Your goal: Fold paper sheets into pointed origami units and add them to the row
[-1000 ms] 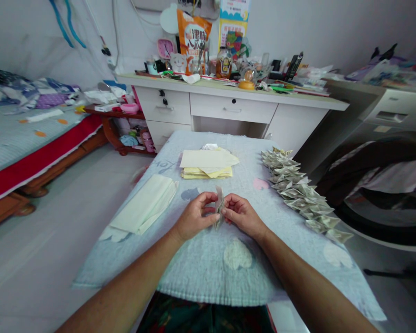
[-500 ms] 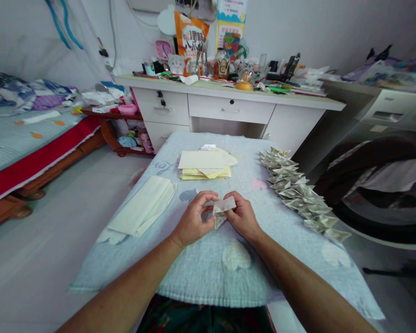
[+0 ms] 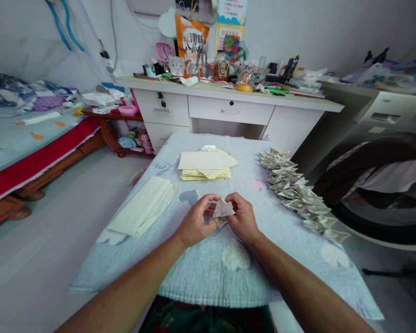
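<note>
Between my two hands is a small piece of folded paper (image 3: 223, 208), pale with a grey, printed-looking lower part. My left hand (image 3: 196, 221) pinches its left side, fingers curled around it. On the other side my right hand (image 3: 243, 217) grips the right edge between thumb and fingers. Both hands hover just above the cloth-covered table (image 3: 201, 273). To the right, rows of pointed folded paper pieces (image 3: 294, 192) stand nested in one another. A stack of cream and yellow paper sheets (image 3: 205, 166) lies beyond my hands.
Pale folded sheets (image 3: 143, 206) lie at the table's left. Behind the table stands a white desk (image 3: 229, 108) crowded with jars, a clock and packets. A washing machine (image 3: 384, 134) with cloth in its door is at the right, a bed (image 3: 38, 134) at the left.
The upper flap of the paper in my hands has gone from a flat strip to a peaked shape. My hands have shifted only slightly.
</note>
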Motion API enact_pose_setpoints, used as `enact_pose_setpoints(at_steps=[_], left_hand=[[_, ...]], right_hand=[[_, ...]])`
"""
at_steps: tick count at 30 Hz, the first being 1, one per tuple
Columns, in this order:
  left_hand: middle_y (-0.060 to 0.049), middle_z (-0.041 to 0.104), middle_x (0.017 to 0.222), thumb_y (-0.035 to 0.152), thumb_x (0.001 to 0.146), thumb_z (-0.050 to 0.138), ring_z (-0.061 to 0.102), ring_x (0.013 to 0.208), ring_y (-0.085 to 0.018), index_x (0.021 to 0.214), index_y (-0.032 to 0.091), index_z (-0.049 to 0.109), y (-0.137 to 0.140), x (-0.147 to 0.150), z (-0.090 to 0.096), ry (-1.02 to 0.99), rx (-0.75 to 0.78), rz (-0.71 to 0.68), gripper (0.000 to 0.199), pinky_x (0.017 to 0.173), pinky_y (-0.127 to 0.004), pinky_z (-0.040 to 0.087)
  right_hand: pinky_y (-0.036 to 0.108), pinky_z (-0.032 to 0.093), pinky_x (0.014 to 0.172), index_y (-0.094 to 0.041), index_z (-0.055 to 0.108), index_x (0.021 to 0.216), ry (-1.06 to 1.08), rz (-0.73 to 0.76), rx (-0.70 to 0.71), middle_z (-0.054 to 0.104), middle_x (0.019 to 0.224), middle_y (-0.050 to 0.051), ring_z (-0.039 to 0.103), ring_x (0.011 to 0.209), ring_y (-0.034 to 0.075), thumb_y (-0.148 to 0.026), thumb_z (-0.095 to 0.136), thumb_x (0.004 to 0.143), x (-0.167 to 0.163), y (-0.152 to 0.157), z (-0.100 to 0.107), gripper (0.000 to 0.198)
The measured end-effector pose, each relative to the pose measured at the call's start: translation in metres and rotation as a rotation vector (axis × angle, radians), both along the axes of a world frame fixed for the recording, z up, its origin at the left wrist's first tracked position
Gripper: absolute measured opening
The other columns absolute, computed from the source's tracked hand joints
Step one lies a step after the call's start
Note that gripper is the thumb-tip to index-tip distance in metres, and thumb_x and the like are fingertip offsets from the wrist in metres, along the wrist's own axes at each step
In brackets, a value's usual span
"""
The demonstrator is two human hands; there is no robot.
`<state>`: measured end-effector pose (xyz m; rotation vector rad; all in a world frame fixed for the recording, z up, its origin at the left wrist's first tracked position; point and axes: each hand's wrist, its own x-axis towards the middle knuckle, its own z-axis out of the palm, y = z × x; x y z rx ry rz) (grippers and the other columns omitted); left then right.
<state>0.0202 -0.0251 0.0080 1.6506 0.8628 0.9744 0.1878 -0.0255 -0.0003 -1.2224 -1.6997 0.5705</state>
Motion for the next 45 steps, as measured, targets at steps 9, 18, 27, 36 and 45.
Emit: enact_pose_setpoints(at_steps=[9,18,27,36,45], left_hand=[[-0.007,0.06,0.106,0.014,0.073,0.061,0.06,0.095,-0.018,0.116,0.019,0.048,0.001,-0.003,0.001,-0.247,-0.227,-0.093,0.046,0.078,-0.028,0.047],[-0.009,0.062,0.102,0.044,0.084,0.058,0.06,0.092,-0.018,0.117,0.017,0.058,0.005,-0.007,-0.005,-0.398,-0.43,-0.046,0.043,0.078,-0.029,0.048],[-0.004,0.064,0.07,0.049,0.078,0.065,0.057,0.064,-0.013,0.087,0.01,0.07,0.007,-0.001,-0.003,-0.254,-0.474,0.004,0.04,0.059,-0.023,0.045],[-0.006,0.067,0.072,0.047,0.076,0.066,0.059,0.063,-0.014,0.09,0.01,0.072,0.007,-0.004,-0.003,-0.236,-0.408,0.0,0.04,0.059,-0.024,0.047],[-0.001,0.062,0.065,0.04,0.077,0.065,0.052,0.055,-0.011,0.081,0.012,0.07,0.01,-0.004,-0.006,-0.14,-0.373,0.04,0.029,0.051,-0.022,0.042]], right_hand=[[0.023,0.036,0.059,-0.02,0.056,0.084,-0.004,0.003,0.13,0.05,0.071,-0.002,0.047,0.064,0.012,-0.012,0.059,0.073,0.001,-0.003,0.002,0.014],[0.025,0.04,0.062,-0.02,0.061,0.102,-0.352,0.106,0.317,0.055,0.082,0.005,0.052,0.071,0.015,-0.018,0.056,0.084,0.003,-0.008,0.002,0.018],[0.028,0.04,0.063,-0.022,0.063,0.098,-0.402,0.116,0.343,0.057,0.082,0.005,0.051,0.072,0.017,-0.023,0.062,0.083,-0.002,-0.011,0.005,0.015],[0.026,0.038,0.06,-0.021,0.054,0.08,-0.108,0.086,0.189,0.051,0.076,0.0,0.049,0.069,0.014,-0.027,0.071,0.072,-0.004,-0.008,0.009,0.02],[0.025,0.037,0.06,-0.02,0.054,0.077,-0.058,0.167,0.147,0.05,0.073,0.0,0.049,0.068,0.014,-0.022,0.061,0.078,-0.002,-0.008,0.009,0.007]])
